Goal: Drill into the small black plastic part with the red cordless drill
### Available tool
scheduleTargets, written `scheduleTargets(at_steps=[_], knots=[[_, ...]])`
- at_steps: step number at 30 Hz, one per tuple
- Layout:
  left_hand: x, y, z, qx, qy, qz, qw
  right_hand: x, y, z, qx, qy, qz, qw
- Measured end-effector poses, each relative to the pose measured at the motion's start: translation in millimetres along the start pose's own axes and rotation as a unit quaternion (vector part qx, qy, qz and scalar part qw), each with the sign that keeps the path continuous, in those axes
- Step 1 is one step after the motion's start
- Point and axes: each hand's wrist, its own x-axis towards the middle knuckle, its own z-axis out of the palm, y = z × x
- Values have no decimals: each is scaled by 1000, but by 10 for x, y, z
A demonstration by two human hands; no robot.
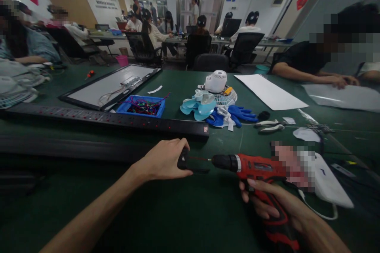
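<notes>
My left hand (163, 162) is closed around a small black part (185, 164) resting on the green table (178, 213). My right hand (273, 205) grips the handle of a red and black cordless drill (252, 166). The drill lies level, its thin bit pointing left and reaching the black part between my hands. Just behind my left hand runs a long black power strip (118, 120) with red switches.
Behind lie a taken-apart white fan (216, 83) with light blue blades (200, 106), blue gloves (234, 114), a blue tray of wires (142, 106), a flat screen panel (109, 87), pliers (270, 126) and white sheets (270, 93). People sit at left, right and at far desks.
</notes>
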Motion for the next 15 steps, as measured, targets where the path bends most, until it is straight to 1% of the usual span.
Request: scheduleTargets(at_steps=[8,15], knots=[[-4,-14,4,-3,0,7,1000,10,24,-18,2,-3,-5,1000],[-2,-52,25,-4,9,29,1000,-7,-7,33,8,8,4,1000]])
